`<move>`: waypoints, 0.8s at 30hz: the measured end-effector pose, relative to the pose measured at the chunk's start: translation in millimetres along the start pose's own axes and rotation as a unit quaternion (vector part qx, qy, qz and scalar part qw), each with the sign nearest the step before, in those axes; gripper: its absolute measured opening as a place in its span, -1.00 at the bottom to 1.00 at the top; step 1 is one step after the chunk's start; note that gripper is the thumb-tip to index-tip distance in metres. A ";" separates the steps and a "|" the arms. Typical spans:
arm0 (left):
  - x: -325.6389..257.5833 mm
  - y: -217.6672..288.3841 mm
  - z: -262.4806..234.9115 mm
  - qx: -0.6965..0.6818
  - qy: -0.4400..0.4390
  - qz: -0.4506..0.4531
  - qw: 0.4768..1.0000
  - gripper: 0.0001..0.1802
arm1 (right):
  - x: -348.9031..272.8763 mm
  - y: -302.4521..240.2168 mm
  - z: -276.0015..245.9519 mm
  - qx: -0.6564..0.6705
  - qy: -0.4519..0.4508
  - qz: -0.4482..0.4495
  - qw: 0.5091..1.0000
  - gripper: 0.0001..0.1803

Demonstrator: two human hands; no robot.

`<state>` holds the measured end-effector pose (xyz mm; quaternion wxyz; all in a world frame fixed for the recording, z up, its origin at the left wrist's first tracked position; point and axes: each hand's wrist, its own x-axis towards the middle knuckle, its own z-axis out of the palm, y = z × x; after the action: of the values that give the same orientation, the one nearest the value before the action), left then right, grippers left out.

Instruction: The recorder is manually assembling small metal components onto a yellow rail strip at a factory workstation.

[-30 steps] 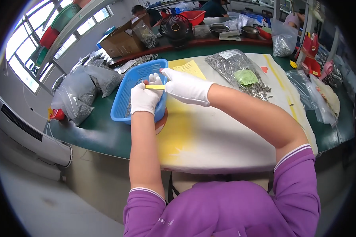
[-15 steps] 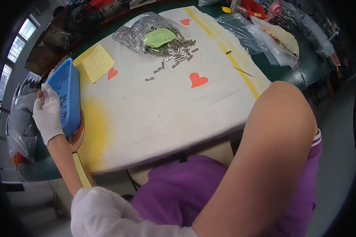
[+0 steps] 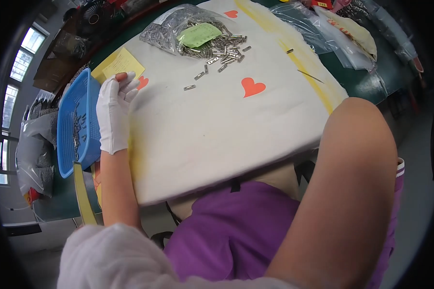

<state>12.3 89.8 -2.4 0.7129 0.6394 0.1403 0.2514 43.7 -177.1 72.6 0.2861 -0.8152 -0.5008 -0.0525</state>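
My left hand [image 3: 115,108], in a white glove with a bare fingertip showing, is raised over the left edge of the white padded work surface [image 3: 188,139]. Its fingers are loosely bent and a little apart, and I see nothing in them. Close beside it on the left stands a blue plastic basket [image 3: 92,130] with small dark metal parts [image 3: 81,127] inside. Only my bent bare right arm [image 3: 347,188] shows, its elbow toward the table; the right hand is out of the picture. Farther back, small silvery metal pieces [image 3: 226,53] spill from a clear plastic bag [image 3: 161,33].
A green label [image 3: 199,34] lies on the bag, and a yellow note [image 3: 123,65] near the basket. A thin rod [image 3: 309,76] rests at the right. Plastic bags [image 3: 345,43] are piled at the back right; filled bags [image 3: 36,154] stand at the far left.
My left hand has moved right, from over the basket to the edge of the white surface. The view has shifted slightly; the right arm stays bent.
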 end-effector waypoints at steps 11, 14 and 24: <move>-0.3 -10.4 0.0 0.009 0.050 -0.019 0.999 -0.75 | 44.7 -16.3 27.7 0.017 0.032 0.000 0.999 -0.71; 10.2 -45.1 -26.0 -0.124 0.108 -0.106 0.981 -0.72 | 74.8 -10.9 30.1 -0.014 0.031 -0.038 0.999 -0.71; -0.1 -21.1 -9.2 -0.055 0.139 -0.017 0.989 -0.73 | 185.2 35.9 129.3 0.053 -0.094 0.136 0.985 -0.59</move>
<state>11.3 96.3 -24.5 0.7249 0.5553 0.2350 0.3330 139.4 23.7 19.2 0.2847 -0.8606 -0.4125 0.0905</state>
